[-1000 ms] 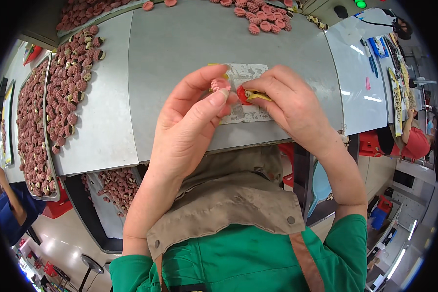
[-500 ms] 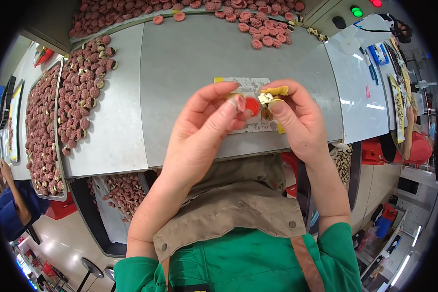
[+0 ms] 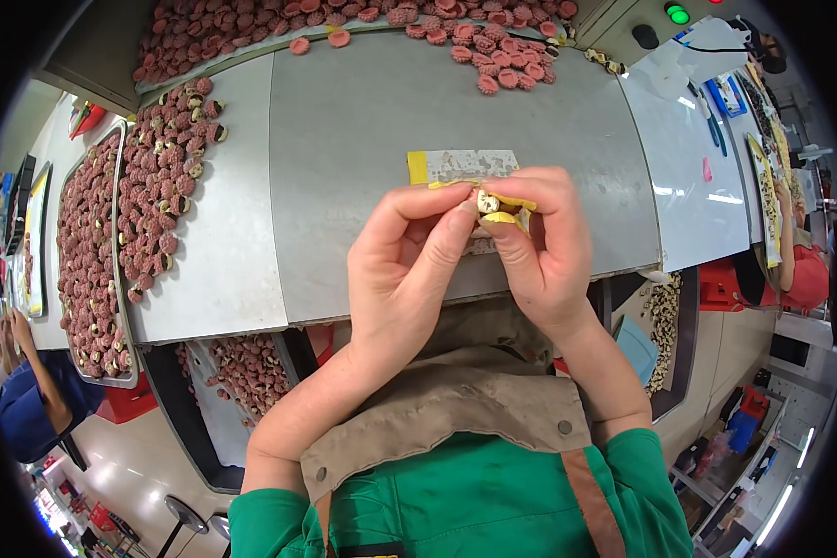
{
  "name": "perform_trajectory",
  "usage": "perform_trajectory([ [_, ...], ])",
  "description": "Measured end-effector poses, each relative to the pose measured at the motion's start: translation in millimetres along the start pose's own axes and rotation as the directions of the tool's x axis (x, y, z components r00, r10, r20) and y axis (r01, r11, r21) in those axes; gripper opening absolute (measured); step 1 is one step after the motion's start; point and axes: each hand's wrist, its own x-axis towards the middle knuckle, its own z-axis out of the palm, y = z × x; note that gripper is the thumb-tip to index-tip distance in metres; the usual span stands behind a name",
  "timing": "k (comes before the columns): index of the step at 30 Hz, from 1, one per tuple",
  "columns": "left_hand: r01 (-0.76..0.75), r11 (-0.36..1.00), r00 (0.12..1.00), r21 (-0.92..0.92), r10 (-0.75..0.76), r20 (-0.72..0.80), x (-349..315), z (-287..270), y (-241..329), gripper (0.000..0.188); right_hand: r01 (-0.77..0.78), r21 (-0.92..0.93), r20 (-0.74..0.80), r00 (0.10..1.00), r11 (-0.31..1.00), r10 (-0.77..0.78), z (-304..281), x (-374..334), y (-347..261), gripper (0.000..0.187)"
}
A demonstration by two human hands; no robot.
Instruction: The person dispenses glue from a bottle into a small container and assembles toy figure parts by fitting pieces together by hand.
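My two hands meet above the near edge of the grey table. Between the thumb and forefinger of my right hand (image 3: 551, 253) is a small cream piece with dark specks (image 3: 487, 202). Yellow coverings (image 3: 504, 219) wrap those fingertips. My left hand (image 3: 395, 270) is closed in a pinch against the cream piece's left side. A pink bit shows at its fingertips, mostly hidden by them. Under my hands lies a worn white card with a yellow end (image 3: 465, 165), partly covered.
Loose pink bumpy shells (image 3: 500, 63) lie at the back. To the left are a heap of pink-and-cream pieces (image 3: 163, 167) and a metal tray (image 3: 121, 242) full of more. An open drawer (image 3: 179, 400) sits below the left edge. Co-workers' arms (image 3: 42, 377) show at both sides.
My hands have come together, bringing the pink piece in my left fingers up against the cream piece in my right. The red disc on the card is now hidden.
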Motion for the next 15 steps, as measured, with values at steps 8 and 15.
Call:
perform_trajectory([
  [8,0.317,0.934,0.947,-0.164,-0.303,0.103,8.6,-5.3,14.8,0.041,0.123,-0.115,0.171,0.980,0.986,-0.102,-23.2,11.1,1.4,0.037],
  [15,0.065,0.987,0.989,0.150,-0.083,0.119,-1.7,7.7,1.2,0.054,0.148,-0.139,0.196,0.973,0.979,-0.119,-27.6,12.2,3.2,0.030],
])
